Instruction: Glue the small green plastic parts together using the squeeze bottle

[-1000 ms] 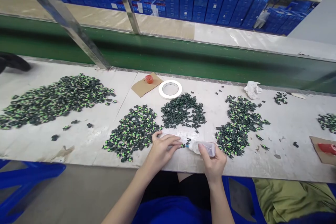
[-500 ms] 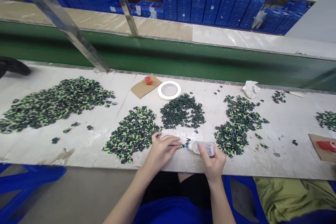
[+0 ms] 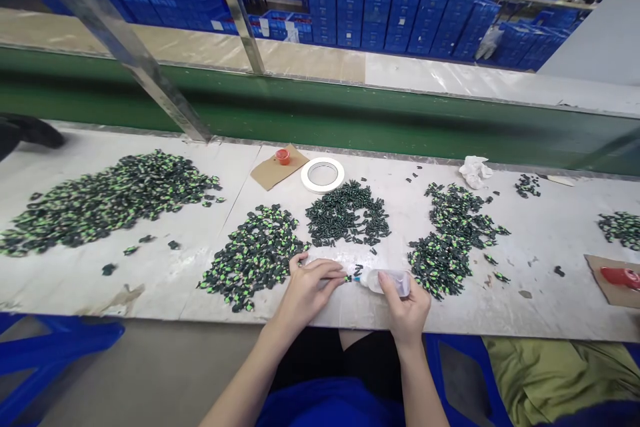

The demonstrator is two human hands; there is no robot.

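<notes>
My right hand [image 3: 406,303] is wrapped round a clear squeeze bottle [image 3: 387,281], which lies nearly level with its blue tip pointing left. The tip is beside a small dark part [image 3: 349,278] pinched between the fingertips of my left hand [image 3: 315,287]. Just beyond the bottle tip lie a few loose dark pieces [image 3: 359,268]. Behind my hands is a pile of plain dark pieces [image 3: 340,217]. A pile of black and green parts [image 3: 250,253] lies left of my left hand, and another such pile [image 3: 445,257] is right of the bottle.
A roll of white tape [image 3: 323,175] and a red pot [image 3: 283,157] on cardboard [image 3: 267,173] are at the back. A larger black and green pile [image 3: 115,200] lies left. Crumpled tissue [image 3: 475,171] and a red object [image 3: 620,277] are right. A dark sleeve [image 3: 33,130] reaches in at far left.
The view has shifted slightly. Both hands keep nearly the same pose, with the bottle tip still by the small part. The dark sleeve at far left extends a little further in.
</notes>
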